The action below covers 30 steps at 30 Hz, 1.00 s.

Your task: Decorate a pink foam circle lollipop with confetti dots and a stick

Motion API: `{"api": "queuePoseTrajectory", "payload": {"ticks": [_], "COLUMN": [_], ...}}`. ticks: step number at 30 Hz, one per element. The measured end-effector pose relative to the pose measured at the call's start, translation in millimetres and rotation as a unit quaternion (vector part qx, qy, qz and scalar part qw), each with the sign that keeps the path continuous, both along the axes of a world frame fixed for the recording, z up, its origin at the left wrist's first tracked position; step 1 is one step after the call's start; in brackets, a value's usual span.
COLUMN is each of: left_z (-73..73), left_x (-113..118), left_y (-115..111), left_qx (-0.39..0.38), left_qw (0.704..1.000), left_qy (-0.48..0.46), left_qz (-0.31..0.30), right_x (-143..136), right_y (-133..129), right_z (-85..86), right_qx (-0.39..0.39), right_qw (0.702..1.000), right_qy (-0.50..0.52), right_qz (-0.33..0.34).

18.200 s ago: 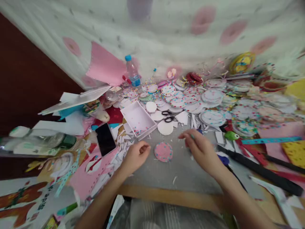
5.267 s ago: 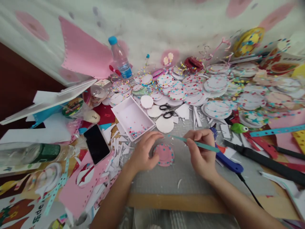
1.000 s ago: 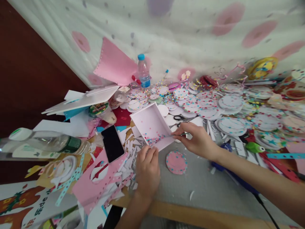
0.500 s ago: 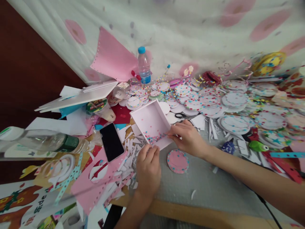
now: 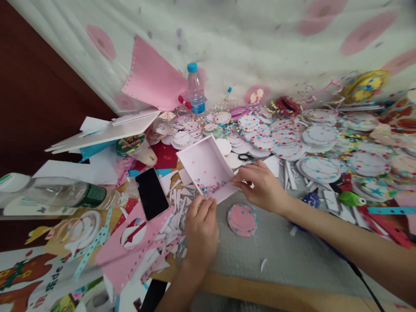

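Note:
A shallow white paper box (image 5: pixel 208 162) is tilted toward me, and small pink, red and blue paper dots (image 5: pixel 209 185) lie gathered along its near side. My left hand (image 5: pixel 202 223) has its fingers closed on the box's near left edge. At the box's right near corner, my right hand (image 5: pixel 258 186) is pinched, thumb against fingertips; whatever is between them is too small or hidden to make out. Just below the box, a round pink paper disc (image 5: pixel 242 220) with blue and red dots round its rim lies flat on the grey mat (image 5: pixel 276 255).
Piles of dotted paper discs (image 5: pixel 320 169) fill the back and right. Black-handled scissors (image 5: pixel 246 157) lie behind the box. Left are a phone (image 5: pixel 152 193), paper scraps (image 5: pixel 175 212) and a lying bottle (image 5: pixel 74 193). A blue-capped bottle (image 5: pixel 196 91) stands behind. The table's wooden edge (image 5: pixel 247 288) runs in front.
My right hand has shifted slightly to the right along the box's corner, still pinched. The left hand and the box have hardly moved.

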<state>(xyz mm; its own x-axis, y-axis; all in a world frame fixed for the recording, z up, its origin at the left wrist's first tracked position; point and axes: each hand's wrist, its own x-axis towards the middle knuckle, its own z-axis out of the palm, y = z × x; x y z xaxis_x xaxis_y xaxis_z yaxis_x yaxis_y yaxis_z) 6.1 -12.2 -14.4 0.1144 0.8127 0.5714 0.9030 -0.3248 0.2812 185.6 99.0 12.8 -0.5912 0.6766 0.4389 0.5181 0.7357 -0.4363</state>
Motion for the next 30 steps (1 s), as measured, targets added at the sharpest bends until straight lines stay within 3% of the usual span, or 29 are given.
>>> {"api": "queuePoseTrajectory", "payload": {"ticks": [7,13,23,30], "left_z": [-0.2,0.2,3.8,2.9], "left_x": [0.0,-0.3,0.3,-0.1], "left_y": [0.0,-0.1,-0.6,-0.3], "left_qx": [-0.005,-0.009,-0.005,-0.003], "left_qw": [1.0,1.0,1.0,1.0], "left_qy": [-0.012,-0.01,-0.007,-0.012], "left_qz": [0.0,0.004,0.004,0.004], "right_x": [-2.2,-6.3,-7.8,-4.7], "right_y": [0.4,0.2,1.7,0.4], "right_z": [3.1,4.0,1.7,5.7], "right_qx": [0.09,0.056,0.081,0.064], "right_qw": [0.992,0.995,0.99,0.996], "right_qy": [-0.081,-0.073,-0.11,-0.057], "right_qz": [0.02,0.032,0.039,0.029]}}
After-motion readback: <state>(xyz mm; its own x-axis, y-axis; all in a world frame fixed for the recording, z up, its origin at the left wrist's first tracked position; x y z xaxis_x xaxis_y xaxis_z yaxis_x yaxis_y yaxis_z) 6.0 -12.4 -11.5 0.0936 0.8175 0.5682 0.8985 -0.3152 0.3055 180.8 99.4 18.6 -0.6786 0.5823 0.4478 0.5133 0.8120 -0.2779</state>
